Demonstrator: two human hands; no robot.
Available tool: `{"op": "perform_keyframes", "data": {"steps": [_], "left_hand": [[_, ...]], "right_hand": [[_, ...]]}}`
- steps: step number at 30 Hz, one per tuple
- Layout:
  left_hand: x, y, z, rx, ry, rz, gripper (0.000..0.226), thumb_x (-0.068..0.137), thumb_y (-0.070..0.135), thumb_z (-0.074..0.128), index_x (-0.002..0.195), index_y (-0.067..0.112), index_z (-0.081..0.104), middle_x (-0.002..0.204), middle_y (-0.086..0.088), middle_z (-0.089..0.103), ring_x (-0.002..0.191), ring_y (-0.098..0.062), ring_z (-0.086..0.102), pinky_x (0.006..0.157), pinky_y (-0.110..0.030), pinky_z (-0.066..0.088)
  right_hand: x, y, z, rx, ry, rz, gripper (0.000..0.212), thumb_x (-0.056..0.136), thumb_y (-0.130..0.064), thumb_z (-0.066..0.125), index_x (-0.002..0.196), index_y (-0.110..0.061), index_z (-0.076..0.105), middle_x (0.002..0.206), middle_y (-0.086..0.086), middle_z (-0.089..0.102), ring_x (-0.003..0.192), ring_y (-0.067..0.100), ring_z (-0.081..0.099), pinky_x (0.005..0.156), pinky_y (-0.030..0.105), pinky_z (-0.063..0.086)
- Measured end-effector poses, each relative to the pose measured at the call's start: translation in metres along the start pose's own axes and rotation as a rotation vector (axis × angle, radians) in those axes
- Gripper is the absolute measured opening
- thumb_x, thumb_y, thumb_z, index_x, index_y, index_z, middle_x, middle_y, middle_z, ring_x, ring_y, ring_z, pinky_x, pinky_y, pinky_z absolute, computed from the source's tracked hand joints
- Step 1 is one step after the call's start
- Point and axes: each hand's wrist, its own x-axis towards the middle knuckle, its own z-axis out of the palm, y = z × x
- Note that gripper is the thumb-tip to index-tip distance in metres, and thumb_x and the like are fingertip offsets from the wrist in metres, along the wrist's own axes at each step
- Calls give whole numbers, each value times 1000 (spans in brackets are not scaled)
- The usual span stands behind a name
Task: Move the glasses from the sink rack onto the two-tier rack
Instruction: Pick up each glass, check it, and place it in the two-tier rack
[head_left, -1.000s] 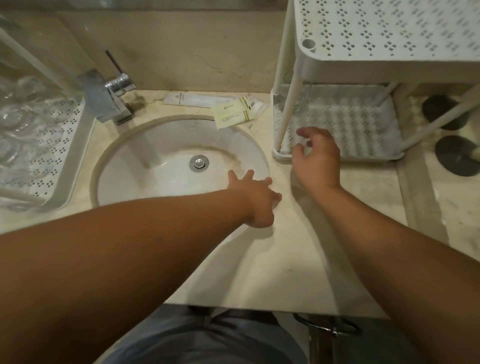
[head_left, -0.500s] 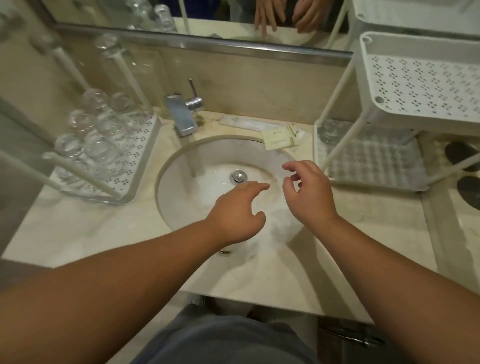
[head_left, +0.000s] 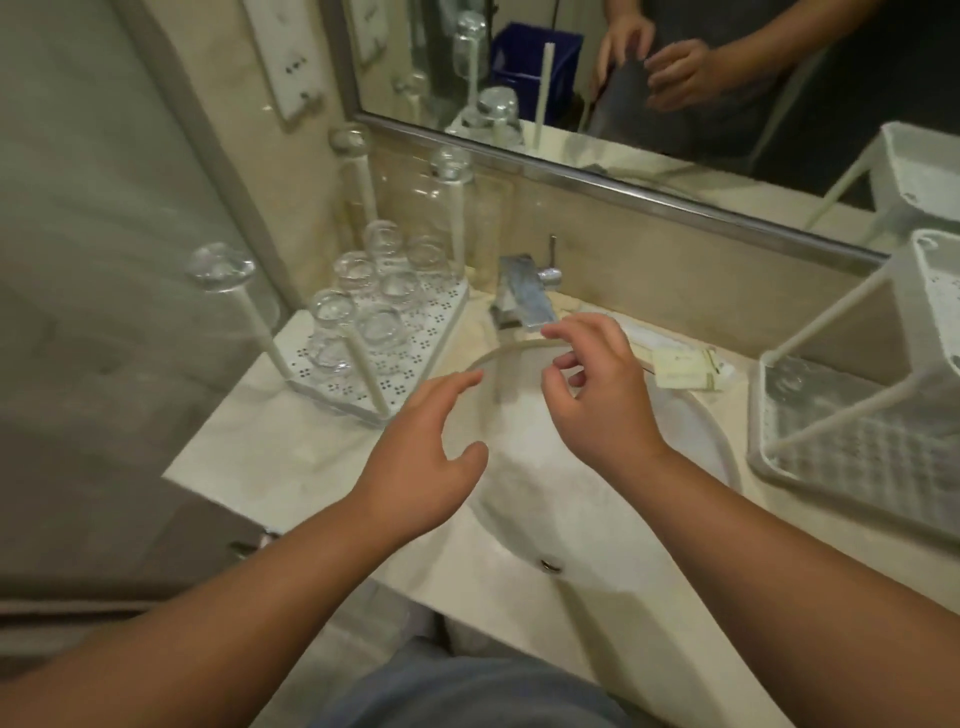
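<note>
Marble counter (head_left: 291, 452); left hand (head_left: 415, 467) and right hand (head_left: 602, 395) loose, grasping nothing. Crowded glasses (head_left: 374, 291), perhaps wet, risked knocking together if grabbed carelessly.

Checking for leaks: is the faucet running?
Off, apparently. No stream shows below the faucet spout, and the sink basin looks dry, though the picture is slightly blurred.

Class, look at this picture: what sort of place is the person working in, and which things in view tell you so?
Most likely a bathroom vanity, perhaps a hotel's: a round white washbasin set in a pale marble counter, a square chrome tap, and a wide metal-framed wall mirror.
</note>
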Motion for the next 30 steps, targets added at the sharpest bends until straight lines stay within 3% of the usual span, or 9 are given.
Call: {"op": "perform_keyframes", "data": {"steps": [4, 8, 10, 15, 18, 21, 24, 27, 30], "left_hand": [[-9, -17, -38, -47, 113, -20, 65, 80, 31, 61, 137, 53, 38, 144, 23, 37, 128, -4, 45, 102, -24, 39], [-14, -29, -71, -120, 221, -10, 66, 80, 32, 60, 134, 60, 36, 142, 29, 35, 121, 3, 51, 93, -11, 44], [-16, -33, -88, -109, 275, -8, 66, 79, 35, 59, 134, 61, 33, 147, 26, 31, 120, 2, 53, 88, -12, 45], [-14, -51, -130, 39, 476, 17, 72, 78, 35, 60, 140, 53, 28, 157, 21, 15, 128, -12, 49, 94, -37, 50], [-6, -66, -151, 23, 557, -61, 75, 76, 36, 58, 142, 50, 25, 158, 19, 9, 134, -19, 46, 99, -47, 49], [6, -82, -167, 35, 576, -123, 82, 76, 37, 56, 148, 43, 19, 160, 14, 10, 137, -21, 43, 103, -49, 46], [20, -97, -178, 62, 571, -162, 85, 81, 32, 62, 152, 34, 17, 162, 8, 14, 137, -21, 43, 106, -47, 44], [36, -110, -183, 104, 546, -199, 90, 82, 34, 66, 154, 29, 13, 161, 2, 19, 137, -20, 41, 105, -32, 38], [54, -119, -183, 101, 514, -243, 99, 78, 44, 71, 155, 27, 11, 157, -3, 28, 137, -18, 38, 94, -23, 30]], "right_hand": [[21, -38, 31, 26, -38, -91, 35, 86, -14, 60, 118, -28, 59, 136, -10, 38, 90, 6, 60, 73, 22, 50], [43, -69, 57, 19, -67, -202, 38, 85, -14, 62, 119, -30, 58, 142, -9, 35, 90, 6, 59, 72, 25, 52], [54, -83, 68, -15, -80, -237, 40, 85, -15, 62, 120, -33, 56, 149, -8, 30, 92, 4, 59, 76, 28, 53], [83, -115, 97, -141, -178, -266, 58, 85, -22, 65, 133, -44, 43, 163, -12, -9, 85, 12, 64, 70, 36, 57], [96, -132, 117, -212, -245, -270, 69, 85, -28, 65, 141, -51, 31, 161, -11, -19, 87, 13, 64, 69, 33, 57], [108, -149, 136, -247, -300, -302, 71, 85, -27, 66, 141, -49, 29, 162, -10, -17, 88, 19, 65, 73, 37, 57], [119, -163, 153, -324, -344, -333, 72, 85, -27, 65, 142, -46, 25, 162, -5, -17, 76, 19, 65, 69, 38, 56], [131, -172, 169, -398, -376, -373, 74, 84, -28, 65, 143, -44, 24, 163, 0, -12, 67, 17, 62, 65, 33, 52], [140, -178, 182, -398, -421, -389, 70, 86, -33, 62, 146, -39, 25, 152, 5, 26, 86, 21, 61, 77, 37, 53]]}}
